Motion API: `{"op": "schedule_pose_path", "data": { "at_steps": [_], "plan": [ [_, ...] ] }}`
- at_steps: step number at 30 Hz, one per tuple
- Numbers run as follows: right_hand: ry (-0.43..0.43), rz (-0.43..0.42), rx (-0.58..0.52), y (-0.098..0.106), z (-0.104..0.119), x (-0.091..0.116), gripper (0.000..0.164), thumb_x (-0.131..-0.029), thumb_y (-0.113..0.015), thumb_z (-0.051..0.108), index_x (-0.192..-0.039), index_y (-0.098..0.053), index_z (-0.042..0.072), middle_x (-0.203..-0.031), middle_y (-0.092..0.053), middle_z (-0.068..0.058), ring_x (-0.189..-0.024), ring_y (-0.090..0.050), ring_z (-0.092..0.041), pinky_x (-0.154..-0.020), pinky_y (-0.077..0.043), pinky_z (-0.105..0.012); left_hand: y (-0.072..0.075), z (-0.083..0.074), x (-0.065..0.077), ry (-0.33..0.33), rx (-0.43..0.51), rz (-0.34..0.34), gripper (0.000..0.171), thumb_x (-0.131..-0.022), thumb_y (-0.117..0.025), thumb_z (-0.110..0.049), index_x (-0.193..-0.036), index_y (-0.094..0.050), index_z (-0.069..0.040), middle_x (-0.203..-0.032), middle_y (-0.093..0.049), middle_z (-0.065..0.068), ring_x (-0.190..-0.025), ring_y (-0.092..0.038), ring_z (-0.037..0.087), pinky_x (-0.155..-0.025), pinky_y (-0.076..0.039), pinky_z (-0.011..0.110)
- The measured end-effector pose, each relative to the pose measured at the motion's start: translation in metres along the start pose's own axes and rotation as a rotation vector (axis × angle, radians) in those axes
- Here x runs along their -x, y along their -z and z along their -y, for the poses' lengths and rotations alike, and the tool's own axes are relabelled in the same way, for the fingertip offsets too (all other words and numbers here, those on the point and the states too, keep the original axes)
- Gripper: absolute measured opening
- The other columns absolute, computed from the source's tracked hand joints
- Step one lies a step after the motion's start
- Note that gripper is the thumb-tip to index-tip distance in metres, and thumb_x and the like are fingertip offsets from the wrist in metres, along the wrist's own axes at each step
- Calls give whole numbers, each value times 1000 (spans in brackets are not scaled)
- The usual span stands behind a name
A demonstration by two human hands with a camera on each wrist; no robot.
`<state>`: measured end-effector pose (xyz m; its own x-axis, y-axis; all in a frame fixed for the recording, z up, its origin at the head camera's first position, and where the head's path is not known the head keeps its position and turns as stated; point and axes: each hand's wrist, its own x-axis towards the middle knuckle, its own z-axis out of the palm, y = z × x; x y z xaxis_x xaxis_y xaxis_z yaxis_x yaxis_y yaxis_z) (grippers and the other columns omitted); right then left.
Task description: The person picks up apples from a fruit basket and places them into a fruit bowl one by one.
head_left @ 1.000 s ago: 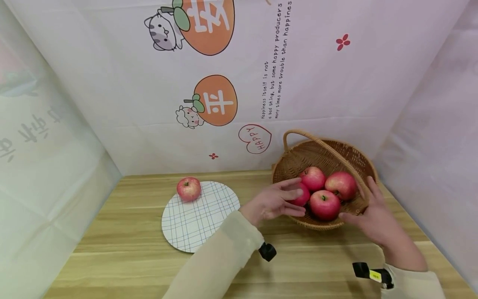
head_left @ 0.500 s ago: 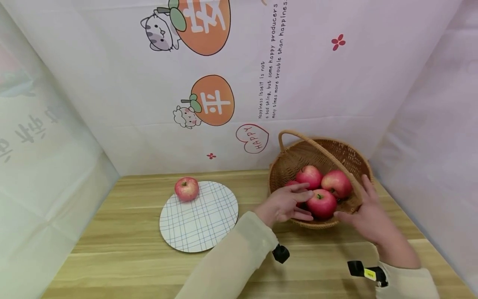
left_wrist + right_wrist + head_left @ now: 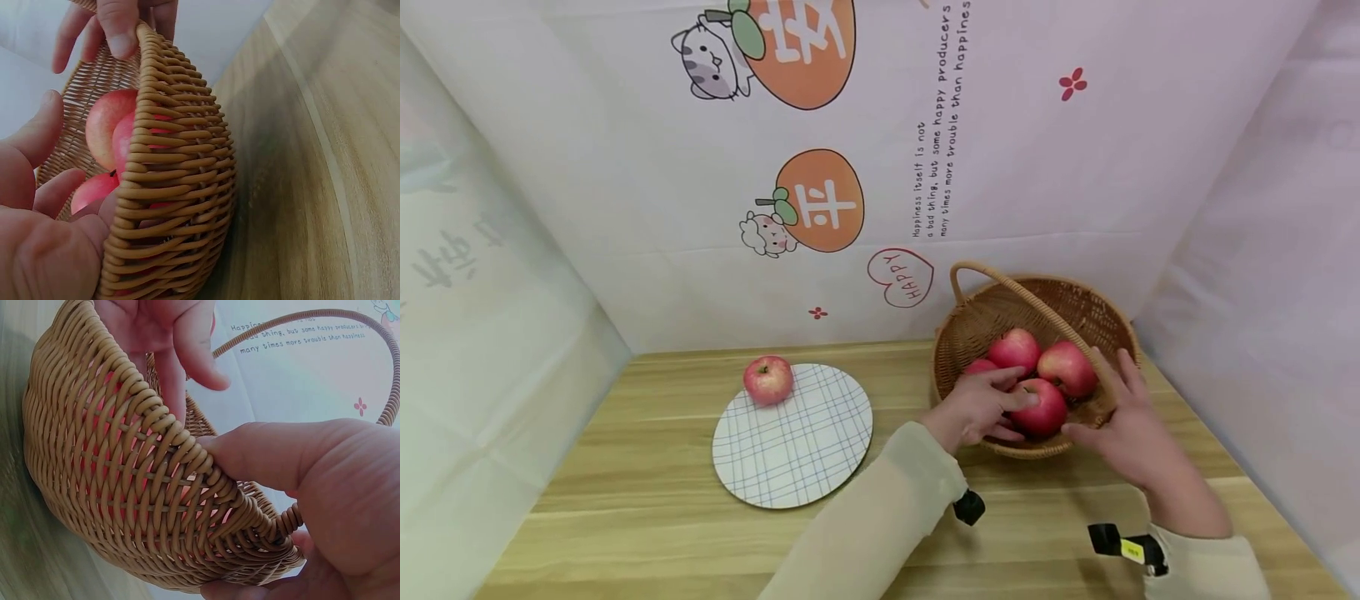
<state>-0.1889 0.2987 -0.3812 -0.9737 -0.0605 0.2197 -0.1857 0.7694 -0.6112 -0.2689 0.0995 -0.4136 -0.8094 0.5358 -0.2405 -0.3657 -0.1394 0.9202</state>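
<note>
Wicker basket (image 3: 972, 327), right of frame centre, holds red apples (image 3: 1067, 369). Left hand (image 3: 976, 407), thumb and fingers apart, lies at the frontmost apple (image 3: 1043, 410). Right hand (image 3: 1133, 435) is clamped on the basket's right rim.

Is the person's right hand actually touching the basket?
Touching. The right wrist view shows the right hand with its thumb tip resting on the rim of the basket.
</note>
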Motion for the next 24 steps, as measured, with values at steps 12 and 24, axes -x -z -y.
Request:
{"op": "schedule_pose_path", "data": {
  "at_steps": [12, 24],
  "plan": [
    [-9, 23, -4, 0, 3, 2, 114, -79, -85, 19, -162, -7, 23, -160, 16, -25, -129, -15, -71, -87, -36, -78, -7, 5, -12, -14, -77, -51, 65, -85, -79, -4, -143, -56, -21, -134, -55, 3, -103, -63, 26, -74, -58, 53],
    [-31, 32, 11, 0, 2, 0, 115, -78, -86, 20, -162, -7, 26, -161, 17, -23, -129, -16, -71, -86, -35, -80, -14, 4, -13, 15, -173, -80, 65, -82, -81, -2, -141, -57, -15, -124, -61, 2, -95, -66, 22, -72, -60, 48]
  ]
}}
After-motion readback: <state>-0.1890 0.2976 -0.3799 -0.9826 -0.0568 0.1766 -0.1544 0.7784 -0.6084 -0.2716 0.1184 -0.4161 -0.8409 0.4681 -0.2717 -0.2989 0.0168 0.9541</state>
